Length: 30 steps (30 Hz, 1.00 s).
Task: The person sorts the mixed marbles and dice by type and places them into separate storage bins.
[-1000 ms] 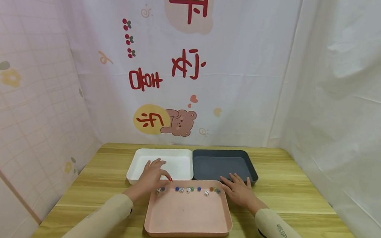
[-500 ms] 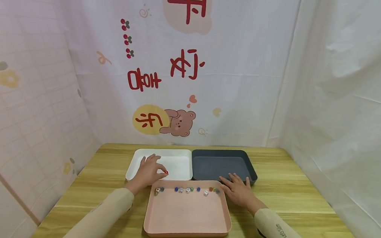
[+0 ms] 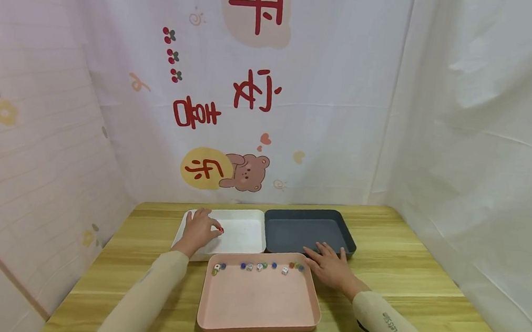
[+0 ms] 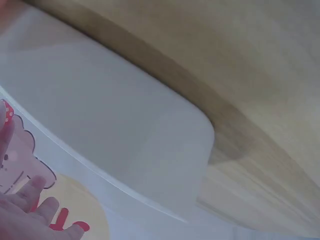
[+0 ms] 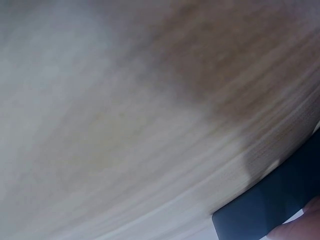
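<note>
Between thumb and index finger, my left hand [image 3: 197,229] pinches a small red die [image 3: 221,230] over the white tray [image 3: 246,233]. The left wrist view shows white dots on the red die [image 4: 8,111] at its left edge. My right hand [image 3: 330,267] has its fingers spread and rests at the near edge of the dark grey tray [image 3: 309,233], beside the pink tray's far right corner. Along the far side of the pink tray [image 3: 258,305] lie several white dice [image 3: 285,271] and small coloured pieces, among them a blue one [image 3: 274,265].
The white and dark trays stand side by side at the back of the wooden table [image 3: 405,262], with the pink tray in front. A printed white cloth [image 3: 330,87] hangs behind and along both sides.
My left hand has moved away and leftward from the pink tray's far edge to above the white tray, carrying the red die. My right hand stays by the dark tray. The view has shifted slightly.
</note>
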{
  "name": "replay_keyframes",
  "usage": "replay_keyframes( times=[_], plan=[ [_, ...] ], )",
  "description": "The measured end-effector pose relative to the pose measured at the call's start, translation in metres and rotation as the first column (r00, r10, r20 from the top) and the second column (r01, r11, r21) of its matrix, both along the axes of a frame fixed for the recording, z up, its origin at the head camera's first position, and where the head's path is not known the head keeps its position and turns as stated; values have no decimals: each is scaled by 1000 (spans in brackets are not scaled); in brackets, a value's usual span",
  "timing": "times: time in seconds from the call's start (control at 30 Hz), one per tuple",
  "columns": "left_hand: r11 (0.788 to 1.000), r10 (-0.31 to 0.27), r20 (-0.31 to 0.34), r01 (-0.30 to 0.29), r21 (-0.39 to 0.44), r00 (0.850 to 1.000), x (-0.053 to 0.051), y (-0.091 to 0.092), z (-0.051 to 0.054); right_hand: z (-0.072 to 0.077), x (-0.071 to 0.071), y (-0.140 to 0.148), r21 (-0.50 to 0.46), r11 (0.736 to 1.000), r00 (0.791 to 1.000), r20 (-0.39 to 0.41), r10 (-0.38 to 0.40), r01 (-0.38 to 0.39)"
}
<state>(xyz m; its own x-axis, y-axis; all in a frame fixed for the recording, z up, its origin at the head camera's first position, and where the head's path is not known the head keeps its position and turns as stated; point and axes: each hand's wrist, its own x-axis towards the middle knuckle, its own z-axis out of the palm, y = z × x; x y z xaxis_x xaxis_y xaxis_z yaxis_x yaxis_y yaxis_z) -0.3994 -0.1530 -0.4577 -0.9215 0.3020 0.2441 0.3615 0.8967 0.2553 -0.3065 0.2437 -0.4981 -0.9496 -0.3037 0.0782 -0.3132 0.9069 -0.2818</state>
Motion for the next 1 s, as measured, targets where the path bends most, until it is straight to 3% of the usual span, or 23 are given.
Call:
replay_keyframes(
  times=[0.23,0.63,1.0],
  plan=[
    [999,40,38,-40,6,998,-9,2,-3,-1,1,-2,7,1000,1000,-1,-1,1],
    [997,71,22,-70,-17,997,-13,10,-4,0,1,-3,4,1000,1000,-4,-4,4],
    [995,92,71,-89,-46,993,-12,13,-7,1,2,-4,11,1000,1000,-13,-10,10]
  ],
)
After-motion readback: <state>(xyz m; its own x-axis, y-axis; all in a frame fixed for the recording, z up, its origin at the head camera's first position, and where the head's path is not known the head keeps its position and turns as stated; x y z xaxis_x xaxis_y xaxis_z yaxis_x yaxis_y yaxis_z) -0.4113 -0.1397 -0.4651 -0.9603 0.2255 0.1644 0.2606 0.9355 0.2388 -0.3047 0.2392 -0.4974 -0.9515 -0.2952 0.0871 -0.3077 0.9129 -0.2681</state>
